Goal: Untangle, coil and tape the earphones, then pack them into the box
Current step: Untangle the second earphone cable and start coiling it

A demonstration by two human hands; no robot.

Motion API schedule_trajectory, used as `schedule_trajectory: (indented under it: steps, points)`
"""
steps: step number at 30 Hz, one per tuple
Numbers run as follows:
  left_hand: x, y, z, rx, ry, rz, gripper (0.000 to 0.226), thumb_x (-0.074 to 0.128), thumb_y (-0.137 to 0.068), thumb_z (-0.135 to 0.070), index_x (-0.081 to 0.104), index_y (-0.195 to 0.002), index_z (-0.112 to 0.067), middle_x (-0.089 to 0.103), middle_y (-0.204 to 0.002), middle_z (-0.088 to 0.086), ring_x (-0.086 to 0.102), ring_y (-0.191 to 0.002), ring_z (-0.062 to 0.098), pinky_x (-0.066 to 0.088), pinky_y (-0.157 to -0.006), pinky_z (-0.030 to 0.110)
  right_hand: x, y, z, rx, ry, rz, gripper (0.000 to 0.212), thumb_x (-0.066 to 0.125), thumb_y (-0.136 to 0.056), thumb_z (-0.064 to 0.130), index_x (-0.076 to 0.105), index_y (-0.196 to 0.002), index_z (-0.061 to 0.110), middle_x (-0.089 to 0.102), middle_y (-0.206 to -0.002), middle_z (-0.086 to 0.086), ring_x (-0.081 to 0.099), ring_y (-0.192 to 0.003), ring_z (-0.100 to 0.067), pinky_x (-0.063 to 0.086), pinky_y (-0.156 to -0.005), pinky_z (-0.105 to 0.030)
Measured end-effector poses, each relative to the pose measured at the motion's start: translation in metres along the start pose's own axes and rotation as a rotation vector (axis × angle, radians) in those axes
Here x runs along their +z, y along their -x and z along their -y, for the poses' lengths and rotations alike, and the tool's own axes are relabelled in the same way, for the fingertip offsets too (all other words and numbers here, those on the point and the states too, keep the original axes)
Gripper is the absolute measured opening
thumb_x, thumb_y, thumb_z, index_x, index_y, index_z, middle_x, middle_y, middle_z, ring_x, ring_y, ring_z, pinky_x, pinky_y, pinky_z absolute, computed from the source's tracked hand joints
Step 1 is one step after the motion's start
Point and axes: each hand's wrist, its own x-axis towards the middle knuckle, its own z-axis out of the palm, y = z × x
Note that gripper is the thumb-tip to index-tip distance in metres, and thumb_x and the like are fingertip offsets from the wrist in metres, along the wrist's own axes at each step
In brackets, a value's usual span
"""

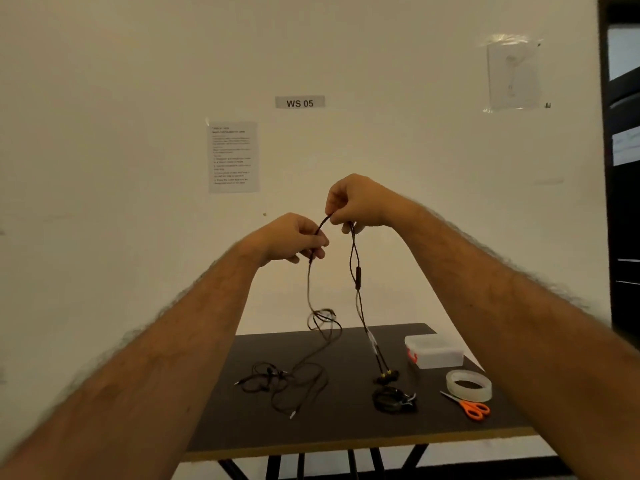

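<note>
Both hands are raised high above the dark table (346, 434). My left hand (294, 239) and my right hand (353, 202) each pinch the black earphone cable (357, 273), a short arc of it running between them. From my right hand the strand with the inline remote drops to the two earbuds (385, 375) near the table. From my left hand another strand falls through a knotted loop (322, 318) into a tangle of cables (277, 382) lying on the table.
A coiled black earphone bundle (393, 400) lies on the table. A translucent box (434, 351) with a red clasp stands at the right, with a clear tape roll (469, 384) and orange scissors (471, 407) in front of it. Papers hang on the white wall.
</note>
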Motion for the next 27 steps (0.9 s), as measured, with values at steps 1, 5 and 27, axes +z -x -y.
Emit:
schedule_trajectory:
  steps: [1, 5, 27]
  points:
    - [-0.001, 0.002, 0.000, 0.008, 0.011, -0.009, 0.017, 0.058, -0.098, -0.024, 0.069, -0.107, -0.013, 0.076, -0.092, -0.001, 0.069, -0.087, 0.010, 0.052, -0.078, 0.029, 0.000, 0.001, 0.000, -0.001, -0.036, -0.007, 0.010, 0.067, -0.087, 0.003, 0.064, -0.086, 0.012, 0.069, -0.083, -0.008, 0.072, -0.064, -0.016, 0.057, -0.058, -0.028]
    - [0.000, 0.006, -0.002, 0.038, 0.122, -0.059, 0.016, 0.062, -0.097, -0.022, 0.070, -0.102, -0.009, 0.076, -0.088, 0.002, 0.072, -0.078, 0.011, 0.058, -0.068, 0.025, 0.002, 0.002, 0.003, -0.023, -0.116, -0.050, 0.009, 0.067, -0.088, 0.004, 0.062, -0.087, 0.011, 0.068, -0.085, -0.009, 0.074, -0.065, -0.020, 0.057, -0.057, -0.029]
    - [-0.003, 0.015, 0.007, -0.024, 0.248, 0.006, 0.021, 0.048, -0.103, -0.027, 0.064, -0.104, -0.013, 0.041, -0.067, -0.005, 0.028, -0.050, 0.006, 0.022, -0.043, 0.018, 0.004, 0.017, -0.021, 0.070, -0.325, -0.221, 0.002, 0.066, -0.088, 0.003, 0.065, -0.087, 0.004, 0.068, -0.079, -0.011, 0.072, -0.061, -0.019, 0.061, -0.065, -0.038]
